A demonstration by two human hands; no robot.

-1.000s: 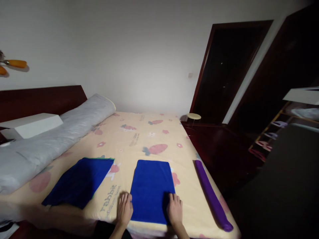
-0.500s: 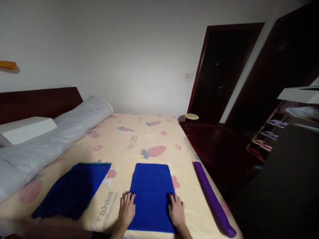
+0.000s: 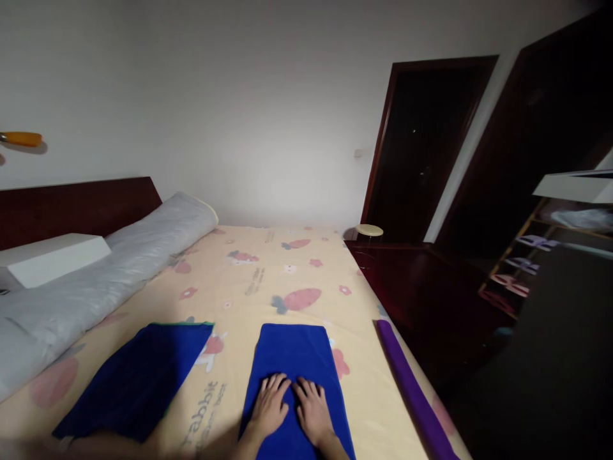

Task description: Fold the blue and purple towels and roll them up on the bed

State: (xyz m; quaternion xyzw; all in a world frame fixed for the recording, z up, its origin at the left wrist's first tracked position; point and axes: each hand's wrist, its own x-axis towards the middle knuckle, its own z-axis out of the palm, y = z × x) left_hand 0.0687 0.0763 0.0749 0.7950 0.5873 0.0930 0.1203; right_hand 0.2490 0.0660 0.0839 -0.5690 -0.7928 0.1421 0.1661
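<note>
A blue cloth [image 3: 294,345] lies flat on the bed, folded into a neat rectangle in front of me. My left hand [image 3: 272,404] rests palm down on its middle, fingers stretched out. Close beside it, my right hand [image 3: 312,409] also lies flat on the cloth with fingers spread. Neither hand holds anything. To the left is a second, darker blue cloth [image 3: 138,377] with a green edge, spread at a slant. A long purple roll [image 3: 412,386] lies to the right, along the bed's edge.
The bed [image 3: 268,275] has a cream sheet with carrot and rabbit prints. A rolled grey mat or quilt [image 3: 138,249] and a white box [image 3: 57,255] lie at the left. Beyond the bed's right edge are a round stool [image 3: 369,230] and a shoe rack [image 3: 522,255].
Both hands have moved inward from the blue cloth's side edges to its middle, now close together. The view has tilted up slightly. Both cloths and the purple roll lie as before.
</note>
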